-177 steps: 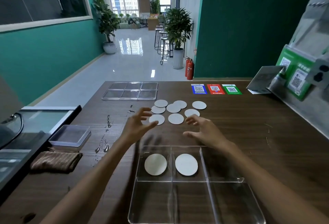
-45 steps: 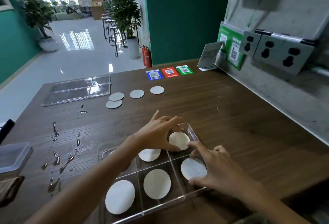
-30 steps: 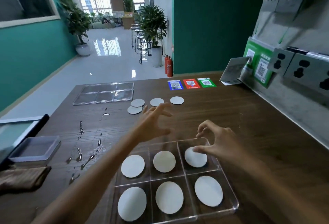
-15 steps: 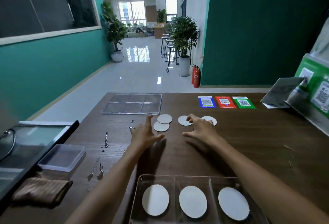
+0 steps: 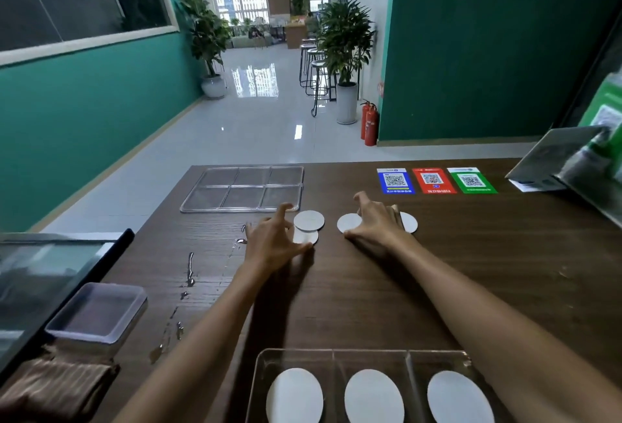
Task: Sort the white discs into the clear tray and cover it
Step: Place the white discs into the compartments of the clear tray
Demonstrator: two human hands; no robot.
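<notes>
Several loose white discs lie mid-table. My left hand (image 5: 271, 242) rests its fingers on the nearer of two overlapping discs (image 5: 305, 237); the farther one (image 5: 309, 220) is untouched. My right hand (image 5: 377, 222) lies spread over two more discs, one (image 5: 348, 222) at its thumb side, one (image 5: 409, 222) peeking out on the right. Neither disc is lifted. The clear compartment tray (image 5: 261, 365) sits at the near edge, three discs showing in its visible row (image 5: 373, 397). The clear lid (image 5: 242, 188) lies flat at the far left of the table.
Blue, red and green QR cards (image 5: 434, 180) lie at the far right. A small lidded plastic box (image 5: 96, 315) and a brown cloth (image 5: 57, 385) sit at the left edge. Water drops (image 5: 190, 274) streak the wood. A tilted stand (image 5: 555, 160) is far right.
Both hands have reached forward from the tray onto the loose discs; half a second ago they were just short of them. The view has tilted up, so only the tray's far row shows.
</notes>
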